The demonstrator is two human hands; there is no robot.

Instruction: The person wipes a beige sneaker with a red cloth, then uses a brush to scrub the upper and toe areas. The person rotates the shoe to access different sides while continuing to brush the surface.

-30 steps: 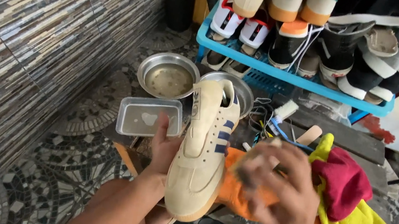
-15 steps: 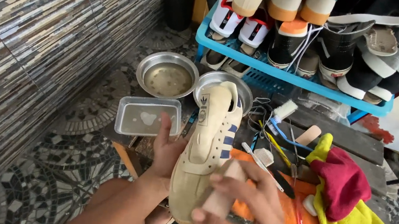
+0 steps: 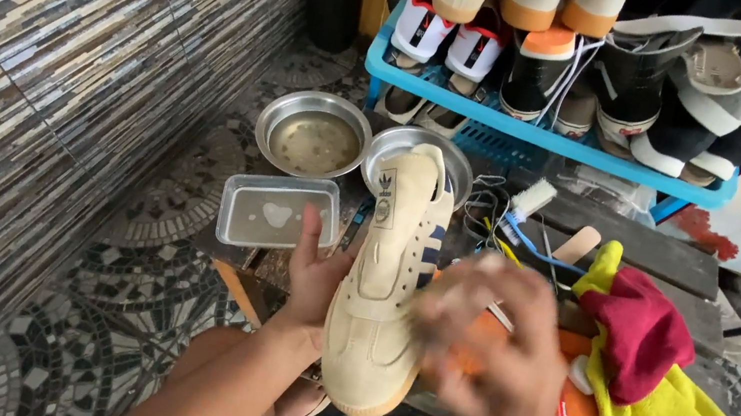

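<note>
Over the near-left corner of the dark wooden bench [image 3: 675,267], the left hand [image 3: 314,279] has its fingers clamped on a beige suede sneaker with navy stripes [image 3: 388,282], while the blurred right hand [image 3: 493,347] presses against the shoe's side, its fingers' state unclear.

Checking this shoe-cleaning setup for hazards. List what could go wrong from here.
1. The left hand grips the beige shoe right above the metal bowl of liquid and the clear tray; a slip might tip either.
2. The right hand is blurred beside the shoe; it could knock the brush or the cloths off the bench.
</note>
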